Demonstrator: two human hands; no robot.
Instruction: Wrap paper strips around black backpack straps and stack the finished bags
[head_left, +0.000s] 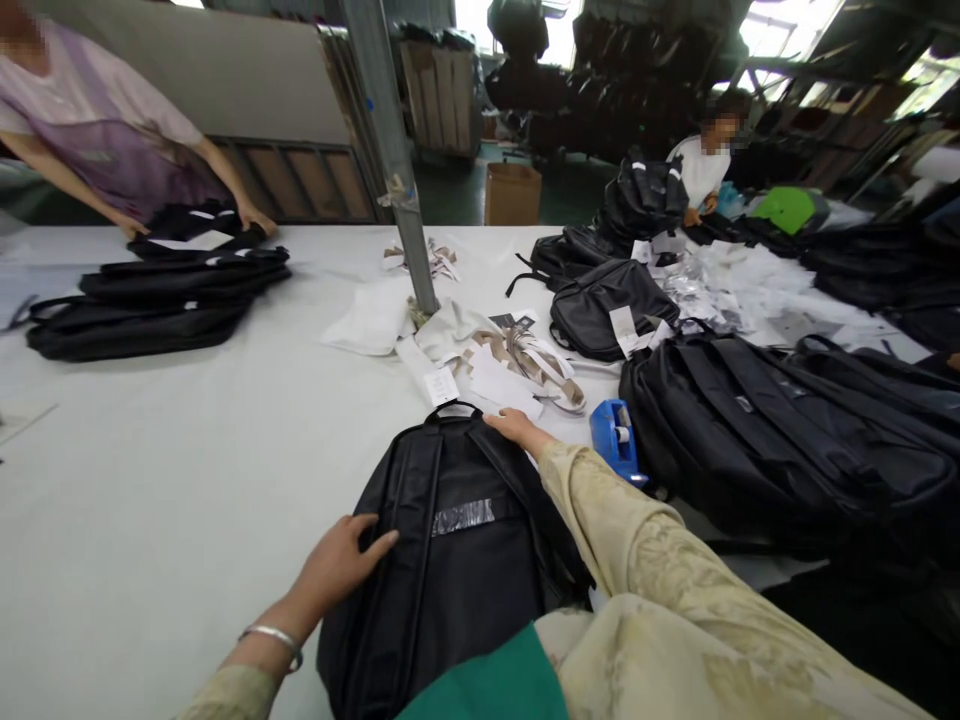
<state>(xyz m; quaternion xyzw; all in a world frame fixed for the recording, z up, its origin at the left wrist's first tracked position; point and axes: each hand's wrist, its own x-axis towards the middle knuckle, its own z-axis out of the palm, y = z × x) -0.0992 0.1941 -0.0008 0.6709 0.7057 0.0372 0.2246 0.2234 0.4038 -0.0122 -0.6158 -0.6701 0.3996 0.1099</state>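
Black backpack (pixel 457 560) lies back-side up on the white worktable (pixel 187 450), directly before the worker, its shoulder straps running up the panel to the carry loop (pixel 454 409) at the far end, and a grey reflective strip crossing its middle. Left hand (pixel 341 562), bangle at the wrist, rests open and flat on the left strap, fingers spread, pinning the bag. Right hand (pixel 514 426), in a pale patterned sleeve, reaches across to the bag's top edge beside the loop; its fingers lie on the fabric there, and whether they pinch anything cannot be told. The step in hand looks like laying out and steadying a single bag for checking or tagging, still early on, since a white hang tag (pixel 441 386) sits just beyond the loop among loose paper slips (pixel 499 385). The next move seems to call for a firm hold with the left hand while the right works finely at the loop, where the soft fabric could shift or bunch. A blue tape dispenser (pixel 616 437) stands just right of the bag, beside a heap of black backpacks (pixel 787 440). Across the table, another person's hands press a flat stack of black bags (pixel 150 300), and a second person sits at the far right behind more bags.
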